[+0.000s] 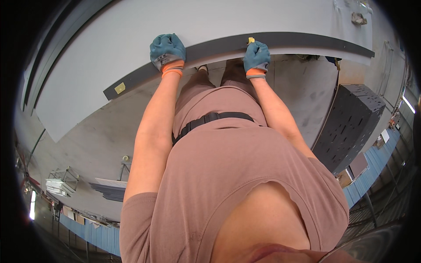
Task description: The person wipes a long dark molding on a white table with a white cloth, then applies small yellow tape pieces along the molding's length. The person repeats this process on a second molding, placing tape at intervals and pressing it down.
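A long, narrow dark grey strip lies along the near edge of a broad pale tabletop. My left hand, in a blue-green coated glove with an orange cuff, is closed over the strip left of its middle, fingers curled past the far edge. Gloved the same way, my right hand is closed in a pinch at the strip further right. At its fingertips is a small yellow sticker. Another yellow sticker sits flat near the strip's left end. The undersides of both hands are hidden.
Clear wrap and a crumpled brownish lump lie at the table's far right. A tall stack of dark slotted panels stands on the right. Long dark profiles run along the far left. Behind me on the left are a rack and stacked dark sheets.
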`<state>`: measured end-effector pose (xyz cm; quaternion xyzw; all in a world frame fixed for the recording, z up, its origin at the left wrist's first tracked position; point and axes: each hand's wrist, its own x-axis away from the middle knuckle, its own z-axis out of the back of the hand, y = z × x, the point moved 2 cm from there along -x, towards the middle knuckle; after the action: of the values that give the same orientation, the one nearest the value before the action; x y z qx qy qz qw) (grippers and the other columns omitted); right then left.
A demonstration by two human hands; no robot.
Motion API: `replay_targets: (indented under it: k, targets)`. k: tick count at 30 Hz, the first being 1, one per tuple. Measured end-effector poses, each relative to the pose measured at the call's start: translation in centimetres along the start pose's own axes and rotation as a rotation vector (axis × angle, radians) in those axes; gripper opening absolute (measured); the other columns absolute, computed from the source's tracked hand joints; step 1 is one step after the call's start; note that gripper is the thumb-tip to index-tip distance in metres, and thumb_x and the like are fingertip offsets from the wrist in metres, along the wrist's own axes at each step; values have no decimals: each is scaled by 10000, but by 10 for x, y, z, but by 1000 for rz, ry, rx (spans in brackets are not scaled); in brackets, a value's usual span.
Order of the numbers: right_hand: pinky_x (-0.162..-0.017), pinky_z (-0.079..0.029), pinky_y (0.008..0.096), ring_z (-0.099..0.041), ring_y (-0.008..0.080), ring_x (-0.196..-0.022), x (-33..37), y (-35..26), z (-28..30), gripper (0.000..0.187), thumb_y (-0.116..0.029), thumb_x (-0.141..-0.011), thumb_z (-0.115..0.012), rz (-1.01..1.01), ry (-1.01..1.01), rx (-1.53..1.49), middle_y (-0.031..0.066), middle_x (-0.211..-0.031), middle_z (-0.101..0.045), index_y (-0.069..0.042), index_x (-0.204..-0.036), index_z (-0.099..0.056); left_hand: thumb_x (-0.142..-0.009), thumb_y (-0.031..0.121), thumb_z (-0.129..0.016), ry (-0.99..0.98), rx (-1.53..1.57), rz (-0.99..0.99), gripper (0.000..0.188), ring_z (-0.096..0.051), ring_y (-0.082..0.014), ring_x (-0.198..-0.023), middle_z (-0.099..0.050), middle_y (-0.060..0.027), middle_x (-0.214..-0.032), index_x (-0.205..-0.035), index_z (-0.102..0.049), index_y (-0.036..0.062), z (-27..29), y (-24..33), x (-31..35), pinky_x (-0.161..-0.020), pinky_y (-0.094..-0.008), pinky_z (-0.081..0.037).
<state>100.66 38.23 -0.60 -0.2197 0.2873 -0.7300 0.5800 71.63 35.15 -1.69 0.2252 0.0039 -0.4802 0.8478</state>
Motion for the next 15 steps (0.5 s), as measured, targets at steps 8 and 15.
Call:
replay_targets:
  k: [8, 15]
  targets:
    - [-599, -526, 394, -661, 255, -609, 2, 25, -7, 281, -190, -971, -559, -154, -31, -284, 144, -692, -659, 8, -792, -645, -889, 300, -717, -16, -4, 13, 218, -693, -351, -868, -739, -123, -942, -851, -752, 88, 0, 1, 0, -777, -472, -568]
    - [-579, -573, 321, -618, 119, -571, 4, 14, -2, 209, -173, -1007, -578, -268, -51, -559, 82, -779, -657, 18, -925, -600, -896, 292, -682, -91, -28, 52, 221, -691, -347, -943, -751, -113, -999, -870, -779, 95, 2, 3, -1, -794, -464, -585]
